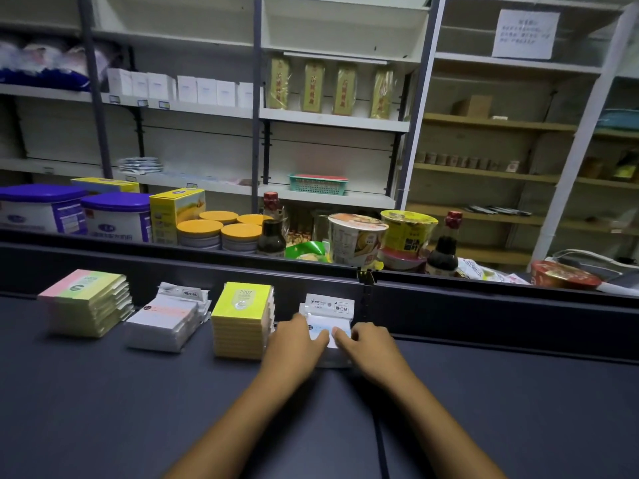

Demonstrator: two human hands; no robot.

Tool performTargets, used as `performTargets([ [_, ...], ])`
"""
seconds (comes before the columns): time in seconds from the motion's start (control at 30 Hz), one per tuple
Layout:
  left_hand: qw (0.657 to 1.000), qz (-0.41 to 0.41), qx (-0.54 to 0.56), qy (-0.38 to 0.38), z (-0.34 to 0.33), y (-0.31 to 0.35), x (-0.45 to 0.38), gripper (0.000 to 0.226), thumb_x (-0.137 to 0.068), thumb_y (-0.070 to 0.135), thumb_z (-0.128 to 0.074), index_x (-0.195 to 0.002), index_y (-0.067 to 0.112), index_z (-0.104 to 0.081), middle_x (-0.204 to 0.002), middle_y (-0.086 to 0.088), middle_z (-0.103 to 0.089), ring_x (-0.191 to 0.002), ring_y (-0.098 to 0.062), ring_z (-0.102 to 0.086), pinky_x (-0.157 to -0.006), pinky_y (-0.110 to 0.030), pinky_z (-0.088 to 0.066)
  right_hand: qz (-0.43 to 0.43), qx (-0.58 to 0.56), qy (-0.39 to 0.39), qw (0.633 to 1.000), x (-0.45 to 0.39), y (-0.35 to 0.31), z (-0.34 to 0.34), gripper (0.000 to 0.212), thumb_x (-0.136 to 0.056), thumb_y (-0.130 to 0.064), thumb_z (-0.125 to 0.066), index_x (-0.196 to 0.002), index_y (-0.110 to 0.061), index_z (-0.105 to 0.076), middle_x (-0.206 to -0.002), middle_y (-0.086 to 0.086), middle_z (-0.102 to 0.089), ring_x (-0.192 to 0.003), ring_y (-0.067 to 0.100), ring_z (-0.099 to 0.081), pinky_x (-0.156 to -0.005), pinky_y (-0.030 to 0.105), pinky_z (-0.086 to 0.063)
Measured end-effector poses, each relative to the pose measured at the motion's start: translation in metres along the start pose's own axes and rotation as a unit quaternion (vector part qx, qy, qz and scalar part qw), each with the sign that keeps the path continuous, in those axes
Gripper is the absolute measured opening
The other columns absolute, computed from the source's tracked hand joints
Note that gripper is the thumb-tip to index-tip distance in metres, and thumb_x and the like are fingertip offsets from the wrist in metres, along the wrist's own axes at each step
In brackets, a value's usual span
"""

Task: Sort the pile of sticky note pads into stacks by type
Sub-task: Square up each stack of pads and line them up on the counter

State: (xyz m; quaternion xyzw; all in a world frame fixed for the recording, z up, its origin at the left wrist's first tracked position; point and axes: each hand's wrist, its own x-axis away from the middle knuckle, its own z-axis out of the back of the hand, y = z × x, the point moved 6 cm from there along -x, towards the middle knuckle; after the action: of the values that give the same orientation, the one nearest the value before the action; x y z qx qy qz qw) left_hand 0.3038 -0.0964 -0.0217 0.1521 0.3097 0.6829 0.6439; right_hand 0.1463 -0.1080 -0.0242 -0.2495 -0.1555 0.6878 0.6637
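1. The left hand (300,344) lies on the left part of the rightmost stack (330,326) of sticky note pads, fingers fairly straight and pressing down on the top packet rather than curling round it.
2. The right hand (368,344) mirrors it on the right part of the same stack, fingers flat on the wrapper; neither hand pinches or lifts anything, as far as the view shows.
3. That stack sits on the dark counter (138,409), close to the raised back rail (484,305), just right of the yellow stack (242,319).
4. Its packets are clear-wrapped with a white header card; the wrapper looks glossy, and most of the stack's height is hidden by the hands.
5. Risk, as I judge it: slick wrappers may slide under uneven pressure, so the stack could fan out or nudge the yellow stack just beside it.
6. Further left stand the white wrapped stack (166,321) and the pink-and-green stack (86,302), apart from one another, edges slightly uneven.
7. No loose pile shows, so sorting seems nearly done.
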Motion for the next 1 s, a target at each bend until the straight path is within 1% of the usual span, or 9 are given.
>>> performTargets([
  [0.07, 1.0, -0.005, 0.018, 0.009, 0.0, -0.002, -0.001, 0.052, -0.091, 0.044, -0.057, -0.129, 0.01, -0.054, -0.123, -0.009, -0.067, -0.118, -0.027, -0.059, -0.099, -0.036, -0.046, 0.005, 0.019, 0.013, 1.0, -0.001, -0.002, -0.002, 0.045, -0.093, -0.057, -0.049, -0.067, -0.019, -0.045, -0.085, 0.008, -0.067, -0.077, 0.024, -0.056, -0.063, 0.03, -0.035],
  [0.2, 0.995, -0.026, 0.087, 0.041, 0.003, -0.005, 0.001, 0.051, -0.086, 0.038, -0.067, -0.131, 0.015, -0.054, -0.12, -0.001, -0.07, -0.112, -0.019, -0.063, -0.092, -0.027, -0.046, 0.012, -0.02, 0.037, 0.999, 0.001, 0.001, 0.003, 0.046, -0.088, -0.058, -0.057, -0.064, -0.019, -0.052, -0.067, -0.003, -0.063, -0.071, 0.019, -0.061, -0.054, 0.028, -0.038],
  [0.27, 0.989, -0.042, 0.129, 0.061, 0.007, -0.004, 0.001, 0.056, -0.082, 0.029, -0.073, -0.132, 0.014, -0.054, -0.118, 0.0, -0.07, -0.108, -0.016, -0.065, -0.089, -0.022, -0.045, 0.011, -0.072, 0.046, 0.996, 0.001, 0.004, 0.008, 0.036, -0.084, -0.055, -0.067, -0.079, -0.02, -0.063, -0.076, -0.004, -0.069, -0.078, 0.017, -0.067, -0.063, 0.029, -0.048],
  [0.4, 0.98, -0.065, 0.172, 0.08, 0.012, 0.0, 0.002, 0.075, -0.077, 0.013, -0.076, -0.145, 0.01, -0.043, -0.13, -0.006, -0.058, -0.117, -0.02, -0.058, -0.105, -0.034, -0.044, 0.027, -0.202, 0.043, 0.978, 0.003, 0.005, 0.012, 0.04, -0.077, -0.033, -0.084, -0.108, -0.015, -0.066, -0.098, -0.002, -0.072, -0.093, 0.014, -0.069, -0.084, 0.036, -0.058],
  [0.5, 0.974, -0.097, 0.178, 0.1, 0.017, 0.003, 0.004, 0.074, -0.076, 0.008, -0.072, -0.145, 0.015, -0.044, -0.13, -0.004, -0.051, -0.13, -0.024, -0.046, -0.113, -0.042, -0.036, 0.099, -0.2, 0.064, 0.973, 0.005, -0.004, 0.02, 0.045, -0.076, -0.025, -0.085, -0.115, -0.016, -0.066, -0.106, -0.002, -0.066, -0.099, 0.011, -0.064, -0.087, 0.025, -0.054],
  [0.57, 0.971, -0.109, 0.19, 0.098, 0.017, 0.003, 0.005, 0.069, -0.076, 0.004, -0.068, -0.14, 0.016, -0.046, -0.132, -0.004, -0.046, -0.131, -0.022, -0.043, -0.114, -0.043, -0.035, 0.147, -0.176, 0.092, 0.969, 0.007, -0.009, 0.026, 0.042, -0.075, -0.025, -0.085, -0.11, -0.015, -0.064, -0.104, -0.003, -0.057, -0.093, 0.006, -0.059, -0.077, 0.013, -0.048],
  [0.77, 0.977, -0.097, 0.185, -0.048, -0.012, 0.0, 0.007, 0.06, -0.083, -0.008, -0.054, -0.138, 0.006, -0.034, -0.135, -0.009, -0.046, -0.129, -0.019, -0.045, -0.103, -0.013, -0.03, 0.132, -0.136, 0.008, 0.982, 0.007, -0.002, 0.008, 0.042, -0.087, -0.026, -0.076, -0.121, -0.009, -0.057, -0.117, 0.006, -0.056, -0.099, 0.014, -0.061, -0.082, 0.017, -0.05],
  [0.87, 0.976, -0.102, 0.186, -0.059, -0.014, 0.0, 0.007, 0.06, -0.084, -0.011, -0.05, -0.14, 0.004, -0.035, -0.137, -0.01, -0.051, -0.131, -0.019, -0.046, -0.102, -0.012, -0.03, 0.142, -0.133, 0.011, 0.981, 0.006, -0.002, 0.005, 0.042, -0.089, -0.026, -0.073, -0.123, -0.01, -0.055, -0.119, 0.005, -0.055, -0.098, 0.009, -0.057, -0.075, 0.005, -0.043],
  [1.0, 0.969, -0.125, 0.213, -0.034, -0.009, 0.002, 0.008, 0.06, -0.084, -0.013, -0.049, -0.139, 0.008, -0.042, -0.132, -0.001, -0.055, -0.125, -0.01, -0.048, -0.096, 0.0, -0.032, 0.16, -0.138, 0.036, 0.977, 0.009, -0.004, 0.007, 0.043, -0.09, -0.024, -0.072, -0.127, -0.01, -0.054, -0.119, 0.005, -0.054, -0.107, 0.014, -0.058, -0.089, 0.017, -0.045],
])
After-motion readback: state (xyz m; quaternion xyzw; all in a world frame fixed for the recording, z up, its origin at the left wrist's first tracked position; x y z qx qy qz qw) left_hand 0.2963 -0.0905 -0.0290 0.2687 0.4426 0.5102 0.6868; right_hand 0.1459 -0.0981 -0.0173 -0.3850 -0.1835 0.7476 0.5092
